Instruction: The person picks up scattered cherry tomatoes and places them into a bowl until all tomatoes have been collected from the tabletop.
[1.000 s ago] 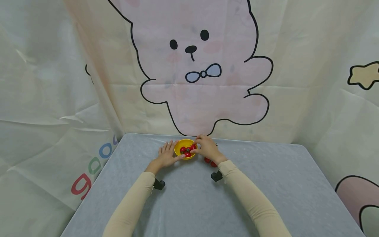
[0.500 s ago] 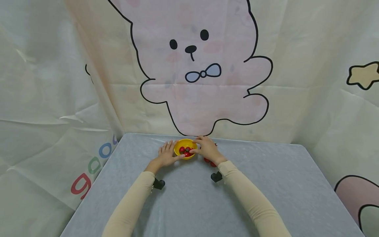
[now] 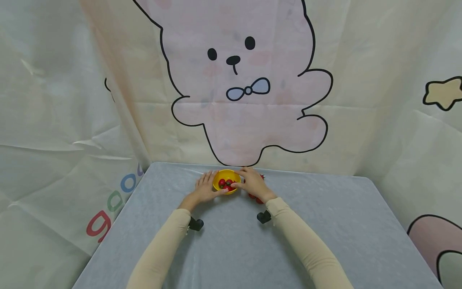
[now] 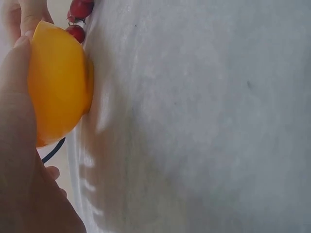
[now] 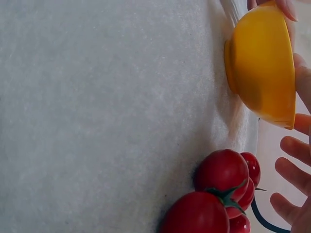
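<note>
A yellow bowl (image 3: 215,184) with several small red tomatoes (image 3: 221,182) inside stands near the table's far edge. My left hand (image 3: 205,189) holds its left side, thumb at the near rim and fingers along the left. In the left wrist view the thumb (image 4: 19,63) lies against the bowl's wall (image 4: 58,82). Over the right rim reaches my right hand (image 3: 254,183), its thumb overlapping the tomatoes. The right wrist view shows that hand's other fingers (image 5: 291,174) spread apart beside the bowl (image 5: 262,63). Part of the bowl's contents is hidden behind the right hand.
More red tomatoes (image 5: 221,172) with green stems lie on the table right of the bowl, partly under my right wrist. A grey-blue cloth (image 3: 231,241) covers the table. Behind it hangs a pale curtain (image 3: 346,132) with a printed bear.
A tomato seen at the right hand's fingertips one second ago no longer shows there. The right hand has lowered slightly at the bowl's rim. The left hand has barely moved.
</note>
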A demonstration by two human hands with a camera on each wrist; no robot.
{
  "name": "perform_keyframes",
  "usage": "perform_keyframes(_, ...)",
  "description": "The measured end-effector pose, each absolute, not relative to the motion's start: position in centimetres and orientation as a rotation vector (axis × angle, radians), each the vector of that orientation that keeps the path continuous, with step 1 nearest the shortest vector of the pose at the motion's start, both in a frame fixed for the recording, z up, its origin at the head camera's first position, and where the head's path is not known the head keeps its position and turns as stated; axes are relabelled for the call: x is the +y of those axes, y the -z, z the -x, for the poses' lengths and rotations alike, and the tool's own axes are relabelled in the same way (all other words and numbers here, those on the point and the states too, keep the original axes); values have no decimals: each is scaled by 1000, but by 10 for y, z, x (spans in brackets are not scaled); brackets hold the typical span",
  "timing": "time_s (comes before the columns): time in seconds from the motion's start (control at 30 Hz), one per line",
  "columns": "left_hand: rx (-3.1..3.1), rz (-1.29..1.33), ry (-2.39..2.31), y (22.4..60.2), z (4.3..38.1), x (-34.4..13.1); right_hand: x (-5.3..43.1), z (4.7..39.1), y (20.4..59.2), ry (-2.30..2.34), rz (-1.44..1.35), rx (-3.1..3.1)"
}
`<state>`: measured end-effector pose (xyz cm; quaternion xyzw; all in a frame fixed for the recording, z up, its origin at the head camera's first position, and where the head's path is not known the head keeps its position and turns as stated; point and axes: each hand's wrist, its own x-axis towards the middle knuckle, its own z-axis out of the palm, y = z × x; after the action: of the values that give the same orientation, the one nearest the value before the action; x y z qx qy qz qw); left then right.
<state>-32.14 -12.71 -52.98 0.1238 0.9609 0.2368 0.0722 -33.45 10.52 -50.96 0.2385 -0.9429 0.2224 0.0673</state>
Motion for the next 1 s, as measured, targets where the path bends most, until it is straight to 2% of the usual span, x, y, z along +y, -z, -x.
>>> perform_keyframes(0.63, 2936, -326, -968, 534, 318, -115, 106, 332, 514, -761, -673, -2842)
perform_keyframes(1.0, 2948, -313, -917, 529, 319, -111, 124, 335, 514, -744, -614, -2825)
